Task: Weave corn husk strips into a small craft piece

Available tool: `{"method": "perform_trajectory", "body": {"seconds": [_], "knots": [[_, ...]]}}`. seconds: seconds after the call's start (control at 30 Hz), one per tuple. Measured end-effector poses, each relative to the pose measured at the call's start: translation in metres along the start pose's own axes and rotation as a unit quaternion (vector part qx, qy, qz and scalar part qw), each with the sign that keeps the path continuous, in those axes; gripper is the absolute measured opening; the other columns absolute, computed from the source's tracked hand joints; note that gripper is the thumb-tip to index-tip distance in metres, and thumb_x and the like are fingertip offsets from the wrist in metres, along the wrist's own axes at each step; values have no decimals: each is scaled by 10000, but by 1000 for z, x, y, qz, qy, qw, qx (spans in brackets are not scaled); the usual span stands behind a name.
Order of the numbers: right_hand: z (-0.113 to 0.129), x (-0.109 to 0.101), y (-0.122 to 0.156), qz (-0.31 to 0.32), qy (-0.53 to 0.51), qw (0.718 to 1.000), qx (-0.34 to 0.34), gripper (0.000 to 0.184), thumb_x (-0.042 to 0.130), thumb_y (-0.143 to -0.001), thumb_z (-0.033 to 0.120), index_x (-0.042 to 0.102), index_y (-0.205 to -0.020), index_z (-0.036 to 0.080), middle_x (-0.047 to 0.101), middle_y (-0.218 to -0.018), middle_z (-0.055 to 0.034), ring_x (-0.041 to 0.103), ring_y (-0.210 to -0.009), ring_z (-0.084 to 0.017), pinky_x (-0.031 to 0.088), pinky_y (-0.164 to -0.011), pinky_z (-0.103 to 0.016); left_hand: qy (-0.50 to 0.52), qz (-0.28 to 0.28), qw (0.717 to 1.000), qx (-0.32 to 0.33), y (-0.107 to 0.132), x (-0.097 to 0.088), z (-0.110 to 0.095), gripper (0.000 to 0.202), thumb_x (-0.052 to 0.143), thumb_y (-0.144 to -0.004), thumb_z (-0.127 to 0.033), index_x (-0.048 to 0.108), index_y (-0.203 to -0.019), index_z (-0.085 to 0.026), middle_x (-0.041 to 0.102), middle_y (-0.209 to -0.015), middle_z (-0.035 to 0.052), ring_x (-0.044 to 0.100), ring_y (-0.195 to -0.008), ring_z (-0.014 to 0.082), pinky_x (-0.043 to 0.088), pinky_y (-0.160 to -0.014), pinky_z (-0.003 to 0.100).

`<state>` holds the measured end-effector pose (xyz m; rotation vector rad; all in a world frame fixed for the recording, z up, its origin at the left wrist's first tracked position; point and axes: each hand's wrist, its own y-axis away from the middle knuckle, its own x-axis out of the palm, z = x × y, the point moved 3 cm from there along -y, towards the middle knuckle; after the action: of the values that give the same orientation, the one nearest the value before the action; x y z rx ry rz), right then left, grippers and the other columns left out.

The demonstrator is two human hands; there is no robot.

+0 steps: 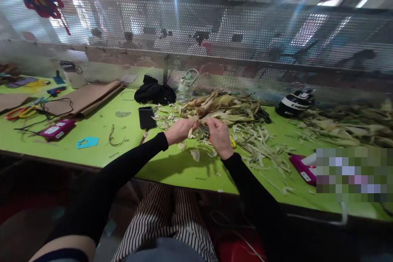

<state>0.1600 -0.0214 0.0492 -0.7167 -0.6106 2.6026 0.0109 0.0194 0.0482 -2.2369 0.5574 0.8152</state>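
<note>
Dried corn husks (227,106) lie heaped on the green table (172,168), with pale shreds around them. In front of the heap, my left hand (181,130) pinches a husk strip (190,132), its pale end poking out below the fingers. Close beside it, my right hand (220,137) is closed at the fingertips on what looks like the same strip; the fingers hide most of it. Yellow scissor handles (232,143) show partly from behind my right hand. A loose husk scrap (195,155) rests below my hands.
Left of the heap are a black phone (147,118), a black cloth (155,90) and a pale green bottle (186,85). Farther left sit a purple device (58,129) and scissors (21,112). A black bottle (294,103) stands at right, before the perforated metal screen (245,28).
</note>
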Motion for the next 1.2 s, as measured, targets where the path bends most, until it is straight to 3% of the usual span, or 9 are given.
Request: {"method": "perform_trajectory", "body": {"seconds": [0.17, 0.4, 0.5, 0.6, 0.67, 0.77, 1.0, 1.2], "knots": [[-13, 4, -9, 2, -1, 1000, 8, 413, 452, -882, 518, 378, -588, 237, 336, -551, 50, 334, -562, -126, 301, -561, -281, 60, 28, 998, -4, -9, 3, 9, 442, 256, -1036, -397, 385, -656, -213, 462, -583, -8, 460, -569, 132, 401, -639, 265], [-19, 4, -17, -2, 16, 1000, 10, 422, 459, -907, 516, 403, -597, 235, 391, -555, 46, 360, -564, -129, 317, -581, -285, 132, 61, 989, -27, -13, 5, 15, 572, 149, -1031, -522, 375, -610, -209, 455, -529, -10, 439, -495, 111, 430, -618, 269], [-17, 3, -15, -14, 25, 1000, 6, 422, 456, -926, 515, 388, -614, 238, 395, -559, 49, 368, -573, -131, 315, -583, -285, 142, 39, 989, -22, -17, 6, 15, 516, 281, -1015, -545, 480, -708, -181, 557, -656, 22, 523, -593, 134, 460, -667, 283], [-15, 2, -8, -4, 24, 1000, 7, 415, 464, -929, 523, 422, -631, 237, 433, -554, 44, 391, -561, -132, 329, -570, -286, 166, 12, 986, 5, -18, 8, 10, 403, 535, -931, -539, 569, -986, -141, 657, -872, 67, 619, -741, 173, 497, -722, 297], [-14, 1, -2, 18, 17, 1000, 12, 423, 466, -933, 526, 441, -626, 236, 443, -534, 41, 403, -531, -132, 343, -551, -288, 189, 9, 982, 11, -15, 9, 6, 372, 580, -923, -471, 583, -1077, -133, 676, -913, 71, 644, -778, 173, 512, -750, 294], [-12, -3, 6, 32, 8, 999, 18, 457, 449, -950, 513, 426, -588, 235, 409, -504, 39, 394, -497, -129, 342, -530, -294, 210, 23, 977, -5, -8, 8, 1, 287, 547, -948, -389, 606, -1079, -140, 667, -869, 51, 632, -712, 139, 513, -685, 257], [-4, -9, 12, 3, -51, 998, 44, 440, 501, -929, 426, 388, -552, 228, 351, -520, 38, 342, -495, -118, 318, -506, -289, 301, 33, 953, -30, 2, 15, -6, 285, 506, -970, -413, 584, -974, -139, 641, -709, 4, 633, -597, 103, 520, -602, 224], [-15, -9, 11, 32, -98, 990, 96, 440, 521, -924, 507, 449, -595, 224, 414, -560, 25, 384, -521, -130, 325, -482, -282, 346, 65, 934, -53, 3, 18, -5, 324, 504, -971, -463, 552, -922, -147, 641, -724, 10, 635, -608, 104, 518, -589, 227]]}}
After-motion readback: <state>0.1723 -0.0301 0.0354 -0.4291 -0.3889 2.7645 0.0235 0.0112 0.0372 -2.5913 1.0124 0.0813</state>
